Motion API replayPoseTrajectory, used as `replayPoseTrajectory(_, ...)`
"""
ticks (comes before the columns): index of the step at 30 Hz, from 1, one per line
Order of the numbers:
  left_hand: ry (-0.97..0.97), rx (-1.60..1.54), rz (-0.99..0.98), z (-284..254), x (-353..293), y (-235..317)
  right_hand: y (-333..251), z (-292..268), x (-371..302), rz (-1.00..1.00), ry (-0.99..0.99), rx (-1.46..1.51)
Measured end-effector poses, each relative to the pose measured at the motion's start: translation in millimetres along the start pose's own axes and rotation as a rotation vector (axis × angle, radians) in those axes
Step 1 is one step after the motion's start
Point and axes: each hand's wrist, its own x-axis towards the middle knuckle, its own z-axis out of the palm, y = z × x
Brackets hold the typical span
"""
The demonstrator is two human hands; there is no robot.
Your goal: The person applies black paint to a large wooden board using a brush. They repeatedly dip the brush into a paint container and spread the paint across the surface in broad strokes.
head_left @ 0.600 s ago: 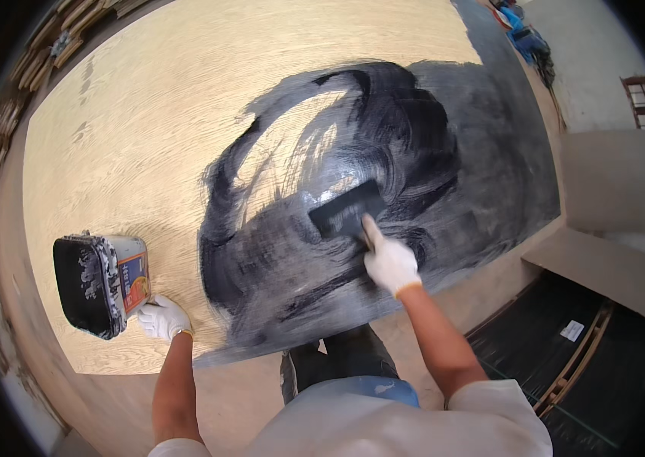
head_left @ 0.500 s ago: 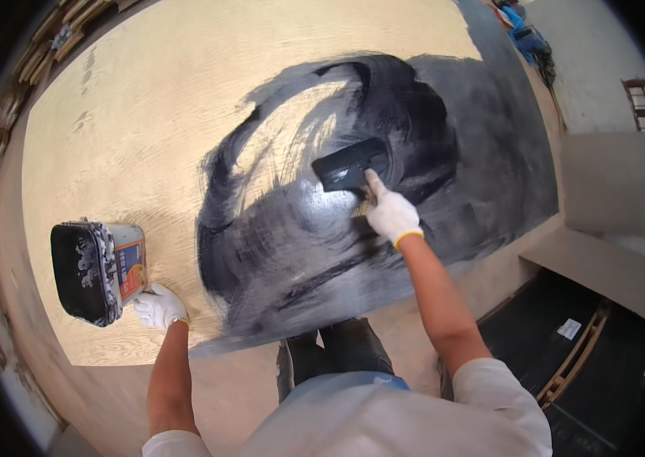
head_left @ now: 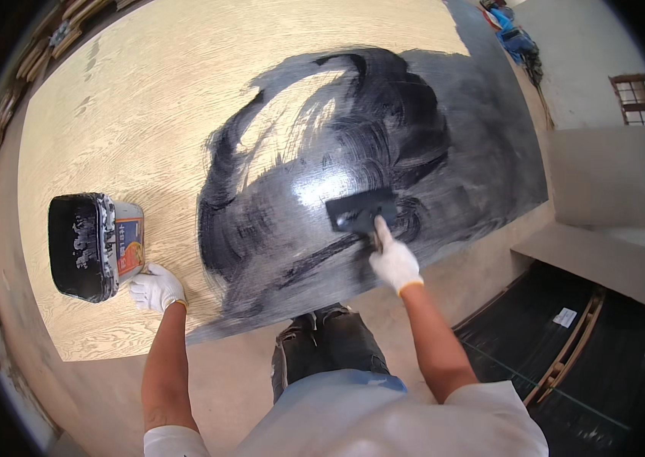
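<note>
My right hand (head_left: 396, 265), in a white glove with a yellow cuff, grips a wide black scraper (head_left: 360, 212). Its index finger stretches along the tool, and the blade lies against the wet black coating (head_left: 292, 217) on a large pale wood-grain board (head_left: 147, 114). Streaky black strokes curve around a bare patch of grain. At the left, my gloved left hand (head_left: 158, 288) rests on the board with its fingers extended, right beside the base of a plastic bucket (head_left: 78, 247). Dark residue coats the bucket's inside and pale smears mark its rim.
Stacked thin wooden pieces (head_left: 40, 57) line the far left edge. Blue and dark items (head_left: 519, 44) lie beyond the far right corner. A grey panel (head_left: 596, 266) and dark sheets (head_left: 536, 335) with a wooden strip sit at the right. My legs stand against the near edge.
The scraper in my right hand has swept toward me, leaving fresh streaks where it was. My left hand stays by the bucket. The whole view has shifted slightly.
</note>
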Motion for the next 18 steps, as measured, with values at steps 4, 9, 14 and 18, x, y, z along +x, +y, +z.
replayPoseTrajectory(4,-0.03,0.045,-0.015,-7,5,4,-41,-7,-5,-0.005,-0.083,0.016)
replayPoseTrajectory(9,-0.011,0.027,-0.015,-1,4,9,-79,-47,93,-0.166,0.102,0.064)
replayPoseTrajectory(14,-0.065,0.04,-0.007,2,1,14,-136,-57,115,-0.305,0.053,0.044)
replayPoseTrajectory(18,-0.101,0.047,-0.017,-1,-1,-1,-116,-11,45,-0.39,-0.081,-0.094)
